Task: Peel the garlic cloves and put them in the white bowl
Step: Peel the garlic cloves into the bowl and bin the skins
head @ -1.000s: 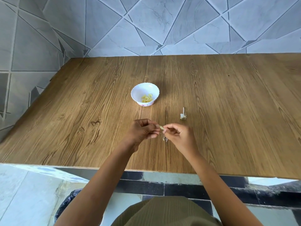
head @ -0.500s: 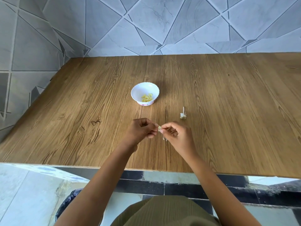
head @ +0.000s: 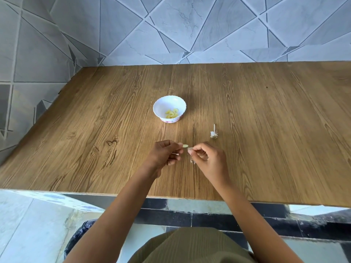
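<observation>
We see the left hand [head: 165, 154] pinching a garlic clove [head: 185, 146] near the front edge of the surface [head: 95, 149]. The right hand [head: 208, 158] pinches its peel [head: 190, 148].

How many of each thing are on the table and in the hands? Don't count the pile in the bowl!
white bowl: 1
garlic stalk: 1
garlic clove, pinched by the left hand: 1
bit of peel, pinched by the right hand: 1
hands: 2
Total: 6
</observation>
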